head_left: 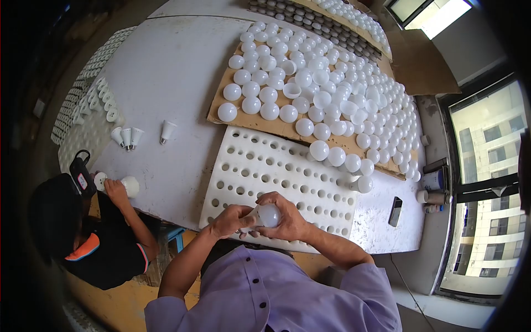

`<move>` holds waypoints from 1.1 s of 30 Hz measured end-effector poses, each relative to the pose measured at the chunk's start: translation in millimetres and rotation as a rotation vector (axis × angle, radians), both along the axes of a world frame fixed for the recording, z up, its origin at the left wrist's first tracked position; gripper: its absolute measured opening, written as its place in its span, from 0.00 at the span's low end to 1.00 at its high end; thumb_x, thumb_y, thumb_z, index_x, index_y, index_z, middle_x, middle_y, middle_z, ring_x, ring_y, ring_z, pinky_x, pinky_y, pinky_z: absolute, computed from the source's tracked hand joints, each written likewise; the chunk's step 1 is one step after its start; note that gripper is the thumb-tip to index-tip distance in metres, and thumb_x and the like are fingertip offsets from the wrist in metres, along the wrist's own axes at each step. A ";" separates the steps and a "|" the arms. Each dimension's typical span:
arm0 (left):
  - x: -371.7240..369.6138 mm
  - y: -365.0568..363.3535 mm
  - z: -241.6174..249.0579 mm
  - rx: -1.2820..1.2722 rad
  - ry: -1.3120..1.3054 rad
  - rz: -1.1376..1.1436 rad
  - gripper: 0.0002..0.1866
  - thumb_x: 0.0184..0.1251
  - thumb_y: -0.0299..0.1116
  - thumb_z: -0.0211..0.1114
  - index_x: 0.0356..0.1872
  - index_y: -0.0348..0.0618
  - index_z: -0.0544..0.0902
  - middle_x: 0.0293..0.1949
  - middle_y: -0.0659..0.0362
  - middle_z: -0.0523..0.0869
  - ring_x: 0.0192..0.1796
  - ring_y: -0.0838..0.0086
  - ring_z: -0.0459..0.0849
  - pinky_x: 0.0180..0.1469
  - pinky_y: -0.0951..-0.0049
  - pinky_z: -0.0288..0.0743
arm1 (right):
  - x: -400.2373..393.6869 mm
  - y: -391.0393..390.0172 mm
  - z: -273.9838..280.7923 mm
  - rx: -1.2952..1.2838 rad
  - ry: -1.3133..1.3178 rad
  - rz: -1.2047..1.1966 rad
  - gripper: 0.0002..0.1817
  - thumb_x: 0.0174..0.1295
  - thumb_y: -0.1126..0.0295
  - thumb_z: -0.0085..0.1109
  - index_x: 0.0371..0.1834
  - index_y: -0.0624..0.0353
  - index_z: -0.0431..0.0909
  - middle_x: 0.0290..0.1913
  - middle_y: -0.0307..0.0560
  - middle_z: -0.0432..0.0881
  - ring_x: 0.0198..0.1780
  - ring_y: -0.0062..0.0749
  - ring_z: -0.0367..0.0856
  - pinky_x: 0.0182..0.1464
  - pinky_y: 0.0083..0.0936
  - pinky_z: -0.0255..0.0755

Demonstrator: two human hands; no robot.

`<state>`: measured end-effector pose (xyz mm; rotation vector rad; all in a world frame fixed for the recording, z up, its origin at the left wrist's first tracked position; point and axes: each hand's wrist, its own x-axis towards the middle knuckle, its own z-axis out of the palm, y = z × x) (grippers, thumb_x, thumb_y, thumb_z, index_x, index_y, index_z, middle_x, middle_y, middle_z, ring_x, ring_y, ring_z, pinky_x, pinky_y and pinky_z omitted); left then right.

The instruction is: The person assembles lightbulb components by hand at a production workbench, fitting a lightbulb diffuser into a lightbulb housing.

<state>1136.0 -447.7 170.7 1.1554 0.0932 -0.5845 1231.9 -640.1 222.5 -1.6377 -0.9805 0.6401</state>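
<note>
A white light bulb (269, 215) is between my two hands, held over the near edge of a white foam tray (221, 202) with rows of round holes. The fingers of my left hand (231, 221) close round the bulb's base end, which they partly hide. My right hand (290, 218) wraps the rounded dome from the other side. Just beyond the tray, many white domes (269, 111) stand on a cardboard sheet (219, 105). A few bulbs (362, 185) lie at the tray's right corner.
At the left sits a co-worker (105, 243), hands on white parts (130, 186). Several bulb bases (167, 132) stand on the table (182, 61) between us. A phone (395, 211) lies at the right, near bottles (434, 208) by the window. Another foam tray (83, 138) holds white parts.
</note>
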 end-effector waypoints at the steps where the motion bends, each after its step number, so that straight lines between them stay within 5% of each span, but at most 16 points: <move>1: 1.1 1.8 -5.4 -0.085 0.006 0.161 0.30 0.64 0.47 0.66 0.52 0.25 0.75 0.39 0.52 0.83 0.36 0.74 0.86 0.27 0.80 0.76 | 14.5 0.8 -1.1 0.029 -0.108 -0.066 0.32 0.40 0.69 0.75 0.49 0.58 0.66 0.49 0.52 0.74 0.47 0.48 0.77 0.49 0.36 0.73; 6: -9.8 31.2 -41.8 0.384 0.105 0.311 0.33 0.64 0.42 0.64 0.61 0.26 0.67 0.53 0.43 0.80 0.48 0.62 0.85 0.39 0.72 0.79 | 125.7 -1.8 -19.9 -0.214 -0.702 -0.417 0.31 0.41 0.68 0.72 0.51 0.58 0.71 0.52 0.54 0.72 0.54 0.49 0.72 0.54 0.40 0.71; 8: -10.6 36.7 -53.6 1.232 -0.157 0.426 0.34 0.59 0.41 0.66 0.61 0.26 0.66 0.56 0.38 0.76 0.56 0.53 0.78 0.56 0.63 0.73 | 152.8 4.4 -35.5 -0.521 -0.826 -0.354 0.30 0.43 0.65 0.71 0.52 0.57 0.72 0.54 0.52 0.71 0.58 0.48 0.69 0.57 0.41 0.69; 11: -9.5 43.3 -79.0 1.171 0.071 0.455 0.36 0.56 0.43 0.67 0.61 0.29 0.66 0.57 0.36 0.74 0.62 0.48 0.71 0.65 0.59 0.63 | 162.3 14.1 -44.3 -0.662 -0.928 -0.241 0.30 0.45 0.63 0.70 0.54 0.55 0.73 0.58 0.50 0.70 0.61 0.49 0.67 0.57 0.38 0.70; 12: -14.3 46.5 -99.3 1.129 0.122 0.402 0.38 0.56 0.46 0.67 0.61 0.30 0.66 0.55 0.37 0.76 0.59 0.48 0.74 0.61 0.58 0.68 | 170.4 12.9 -44.6 -0.663 -0.933 -0.239 0.30 0.45 0.63 0.70 0.54 0.55 0.73 0.58 0.50 0.70 0.61 0.49 0.67 0.57 0.38 0.70; 15: -15.1 45.8 -83.4 0.995 0.226 0.398 0.39 0.55 0.49 0.68 0.59 0.29 0.67 0.52 0.37 0.78 0.56 0.47 0.77 0.58 0.58 0.71 | 203.8 6.2 -45.0 -0.391 -0.682 -0.548 0.26 0.49 0.60 0.68 0.53 0.54 0.76 0.56 0.51 0.76 0.57 0.49 0.74 0.56 0.38 0.71; 20: -19.3 41.9 -88.1 1.058 0.244 0.360 0.35 0.54 0.51 0.68 0.52 0.30 0.72 0.47 0.38 0.80 0.52 0.47 0.79 0.55 0.57 0.72 | 257.9 14.5 -38.8 -1.000 -0.648 -0.330 0.33 0.46 0.51 0.68 0.57 0.51 0.75 0.53 0.53 0.78 0.53 0.49 0.78 0.53 0.41 0.72; 26: -24.3 44.6 -84.1 0.984 0.261 0.339 0.33 0.54 0.52 0.68 0.50 0.32 0.75 0.47 0.38 0.81 0.52 0.49 0.80 0.55 0.59 0.73 | 265.6 27.4 -39.4 -1.057 -0.774 -0.271 0.38 0.42 0.50 0.70 0.60 0.49 0.73 0.50 0.54 0.80 0.52 0.48 0.79 0.53 0.42 0.71; 29: -21.6 73.2 -103.5 1.117 0.049 0.495 0.33 0.56 0.49 0.68 0.57 0.36 0.74 0.48 0.42 0.83 0.51 0.53 0.83 0.53 0.62 0.75 | 245.7 19.2 11.9 -0.701 -0.714 -0.523 0.34 0.49 0.57 0.66 0.61 0.55 0.70 0.51 0.59 0.79 0.48 0.47 0.81 0.49 0.39 0.75; 31: 1.0 104.8 -89.2 1.125 0.044 0.641 0.29 0.55 0.39 0.70 0.58 0.39 0.74 0.51 0.43 0.81 0.51 0.54 0.83 0.50 0.64 0.77 | 222.6 -6.7 25.8 -0.246 -0.050 -0.553 0.35 0.54 0.57 0.62 0.64 0.61 0.66 0.50 0.54 0.79 0.40 0.36 0.83 0.31 0.28 0.78; 32: 26.7 131.3 -88.1 1.234 -0.087 0.779 0.29 0.54 0.35 0.70 0.58 0.36 0.73 0.51 0.41 0.80 0.50 0.51 0.82 0.51 0.62 0.77 | 194.5 -40.5 2.2 0.220 0.415 -0.434 0.38 0.56 0.58 0.60 0.67 0.64 0.59 0.52 0.54 0.77 0.40 0.36 0.83 0.27 0.23 0.79; 33: 42.4 147.5 -73.6 1.203 -0.066 0.764 0.29 0.56 0.29 0.66 0.59 0.31 0.69 0.58 0.39 0.74 0.62 0.50 0.73 0.65 0.61 0.66 | 167.6 -48.4 0.5 0.343 0.524 -0.366 0.41 0.58 0.57 0.59 0.70 0.65 0.52 0.55 0.56 0.74 0.40 0.38 0.83 0.26 0.21 0.80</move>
